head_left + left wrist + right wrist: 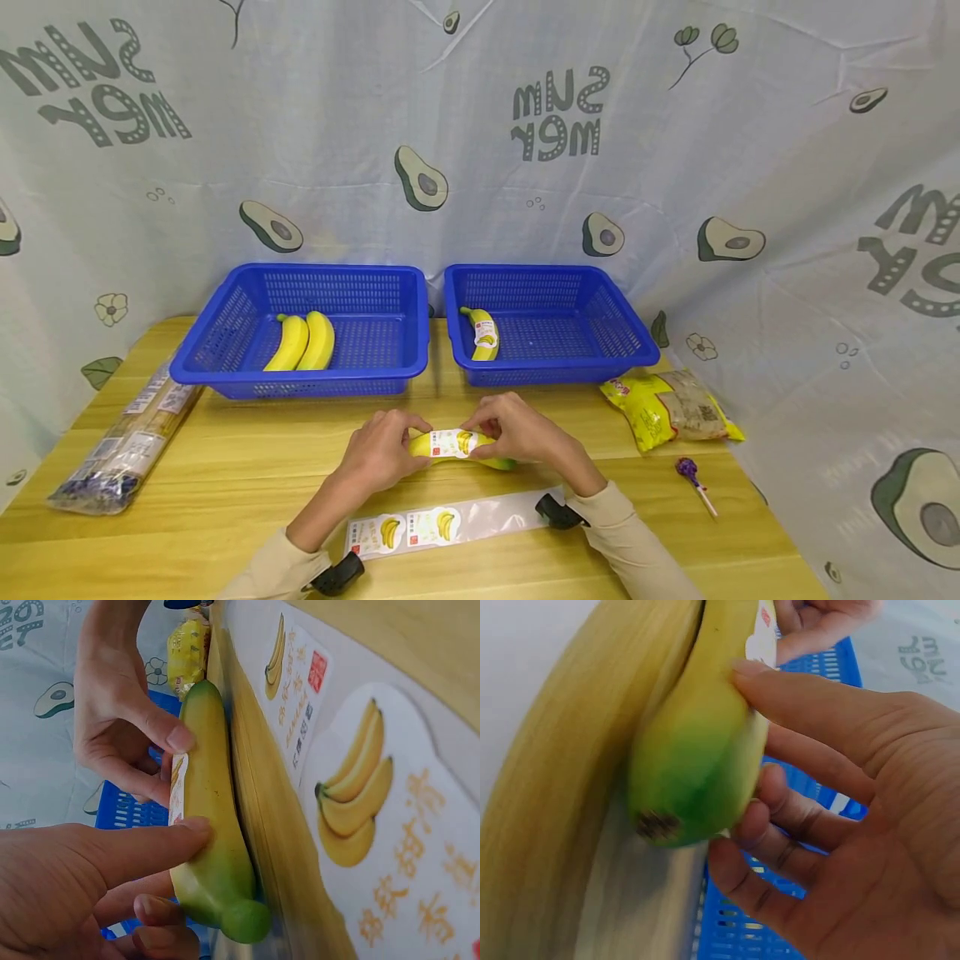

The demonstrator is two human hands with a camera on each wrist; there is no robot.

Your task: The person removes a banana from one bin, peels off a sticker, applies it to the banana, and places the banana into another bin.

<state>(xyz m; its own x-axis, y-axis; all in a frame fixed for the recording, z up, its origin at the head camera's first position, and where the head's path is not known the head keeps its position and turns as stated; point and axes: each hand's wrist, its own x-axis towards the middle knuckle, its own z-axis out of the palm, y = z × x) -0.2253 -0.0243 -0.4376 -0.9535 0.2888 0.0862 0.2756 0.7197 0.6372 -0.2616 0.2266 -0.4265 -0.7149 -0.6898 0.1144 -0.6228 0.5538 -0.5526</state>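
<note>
A yellow banana [491,463] with green ends lies crosswise between the two hands, a white banana-picture sticker [453,443] on its upper side. The left hand [380,450] grips its left part between thumb and fingers. Toward the other end, the right hand [521,427] pinches the banana, its thumb at the sticker's edge in the right wrist view. Below the hands a clear backing strip [498,515] lies on the table, bearing two more stickers [433,527] at its left part. In the left wrist view, the banana's green stem end [246,921] points toward the camera.
The left blue basket [300,385] holds two plain bananas [318,340]. One stickered banana [484,352] lies in the right blue basket [555,372]. A yellow snack bag [667,408] and a purple lollipop [688,472] are at right; a long clear-wrapped package [131,437] is at left.
</note>
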